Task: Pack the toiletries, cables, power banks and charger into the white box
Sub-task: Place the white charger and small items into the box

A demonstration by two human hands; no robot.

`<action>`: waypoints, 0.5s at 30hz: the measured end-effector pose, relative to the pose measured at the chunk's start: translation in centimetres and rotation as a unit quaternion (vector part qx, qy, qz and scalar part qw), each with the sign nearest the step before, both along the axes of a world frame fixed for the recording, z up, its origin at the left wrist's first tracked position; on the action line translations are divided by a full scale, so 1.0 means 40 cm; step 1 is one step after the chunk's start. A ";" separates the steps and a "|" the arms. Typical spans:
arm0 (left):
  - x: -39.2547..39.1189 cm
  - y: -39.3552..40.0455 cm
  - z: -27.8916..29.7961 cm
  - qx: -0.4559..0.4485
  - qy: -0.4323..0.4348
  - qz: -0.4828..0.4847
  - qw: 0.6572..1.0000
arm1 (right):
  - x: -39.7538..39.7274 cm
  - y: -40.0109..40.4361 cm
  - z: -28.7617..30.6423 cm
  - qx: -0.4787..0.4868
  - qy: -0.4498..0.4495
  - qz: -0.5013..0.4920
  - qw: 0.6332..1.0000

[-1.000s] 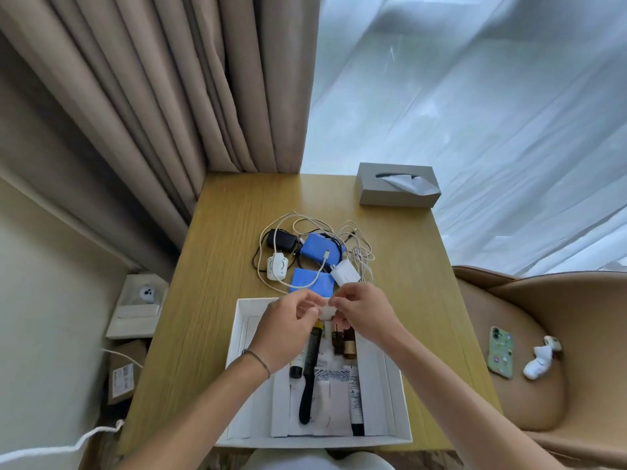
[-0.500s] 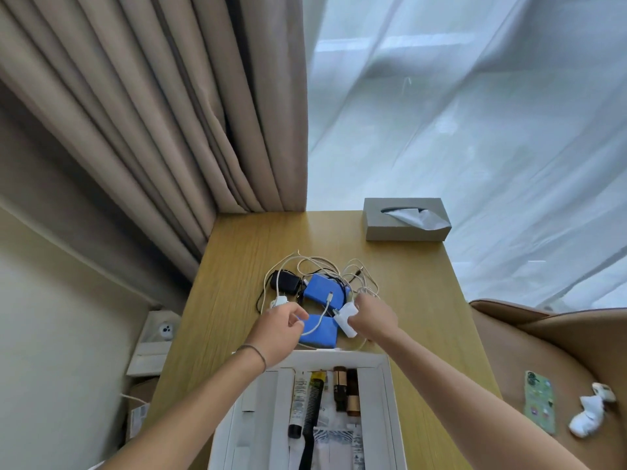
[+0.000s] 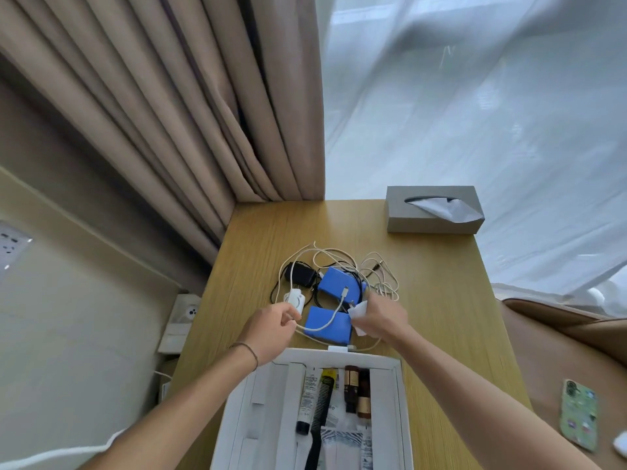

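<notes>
White cable (image 3: 325, 325) lies across the near power bank (image 3: 327, 325), just beyond the white box (image 3: 400, 398) — our left hand (image 3: 271, 329) pinches it, right hand (image 3: 381, 317) grips the white charger (image 3: 359, 310); we should lift together, untangling first.

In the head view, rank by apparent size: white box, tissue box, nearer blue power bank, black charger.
1. white box
2. tissue box
3. nearer blue power bank
4. black charger
The white box lies nearest the camera and is cut off by the frame.

Head view looks steeply down, near the table (image 3: 441, 334).
</notes>
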State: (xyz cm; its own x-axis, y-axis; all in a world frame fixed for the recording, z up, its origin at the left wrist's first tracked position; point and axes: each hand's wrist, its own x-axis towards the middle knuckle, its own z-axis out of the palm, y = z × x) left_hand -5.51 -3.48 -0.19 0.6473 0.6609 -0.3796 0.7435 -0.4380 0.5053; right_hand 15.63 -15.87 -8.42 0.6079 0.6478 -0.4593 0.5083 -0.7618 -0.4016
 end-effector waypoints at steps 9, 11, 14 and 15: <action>0.158 -0.038 -0.067 -0.028 0.127 -0.084 0.988 | -0.003 -0.105 0.105 0.177 0.344 -0.203 0.899; 0.192 -0.050 -0.086 -0.028 0.198 -0.107 0.974 | -0.004 -0.134 0.127 0.192 0.386 -0.249 0.867; 0.233 -0.067 -0.107 -0.030 0.269 -0.115 0.956 | -0.009 -0.167 0.146 0.219 0.428 -0.297 0.825; 0.244 -0.071 -0.114 -0.023 0.286 -0.117 0.951 | -0.012 -0.177 0.152 0.229 0.437 -0.308 0.814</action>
State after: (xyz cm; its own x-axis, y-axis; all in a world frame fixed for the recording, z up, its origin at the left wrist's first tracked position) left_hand 4.26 -6.31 -4.74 0.4532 0.4984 -0.7391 0.7878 -0.6119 0.0704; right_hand 15.17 -22.95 -2.35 0.4536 0.5681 -0.6867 -0.5449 -0.4329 -0.7181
